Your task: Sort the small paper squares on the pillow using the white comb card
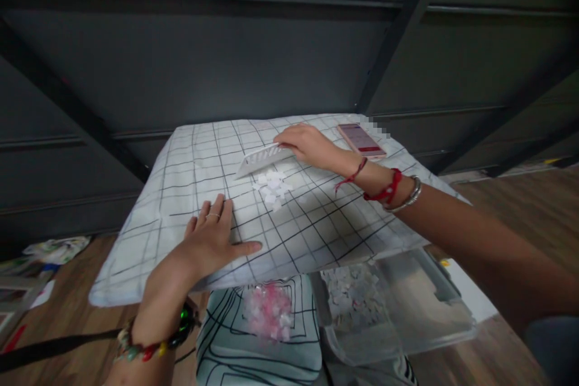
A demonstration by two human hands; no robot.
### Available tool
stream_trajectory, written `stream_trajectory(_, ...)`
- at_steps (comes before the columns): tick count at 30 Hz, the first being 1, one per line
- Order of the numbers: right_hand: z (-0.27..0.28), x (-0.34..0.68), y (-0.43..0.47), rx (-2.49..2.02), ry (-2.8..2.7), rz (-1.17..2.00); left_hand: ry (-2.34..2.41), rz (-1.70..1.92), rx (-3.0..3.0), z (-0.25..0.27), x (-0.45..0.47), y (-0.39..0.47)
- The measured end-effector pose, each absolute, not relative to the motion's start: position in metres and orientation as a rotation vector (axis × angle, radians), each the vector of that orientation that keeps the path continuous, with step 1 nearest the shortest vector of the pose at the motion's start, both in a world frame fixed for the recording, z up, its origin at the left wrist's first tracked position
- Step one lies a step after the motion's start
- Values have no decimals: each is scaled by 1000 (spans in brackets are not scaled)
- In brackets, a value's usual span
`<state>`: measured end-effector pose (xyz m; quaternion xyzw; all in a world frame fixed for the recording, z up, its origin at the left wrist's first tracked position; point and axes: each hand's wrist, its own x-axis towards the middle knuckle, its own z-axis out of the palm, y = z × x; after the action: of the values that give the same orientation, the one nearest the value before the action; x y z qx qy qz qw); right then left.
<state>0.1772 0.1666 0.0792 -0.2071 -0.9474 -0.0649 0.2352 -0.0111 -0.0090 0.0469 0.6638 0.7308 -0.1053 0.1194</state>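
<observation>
A white slotted tray or basket (260,160) stands tilted on its edge on the checked cloth, and my right hand (305,143) grips its upper right corner. In front of it lies a small pile of white paper-like pieces (272,188). My left hand (210,238) rests flat on the cloth with fingers spread, left of and nearer than the pile, and holds nothing. The tray's far side is hidden.
The checked cloth (158,241) covers a small table against a dark panelled wall (226,60). A phone (362,140) lies at the back right. Below the front edge are a pink-and-white bundle (269,312) on patterned fabric (226,350) and a clear plastic box (434,307) with many pale pieces.
</observation>
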Motion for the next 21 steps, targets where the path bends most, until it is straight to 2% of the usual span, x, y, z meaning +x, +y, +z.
stream_trajectory(9,96,240,132,-340,-2699,-133,2092,-430,1881,52,-13,-13)
stream_trajectory(17,95,224,134,-244,-2664,-66,2056,-431,1944,55,2,-6)
stream_trajectory(21,98,253,123,-267,-2727,-27,2014,-455,1949,49,-5,-8)
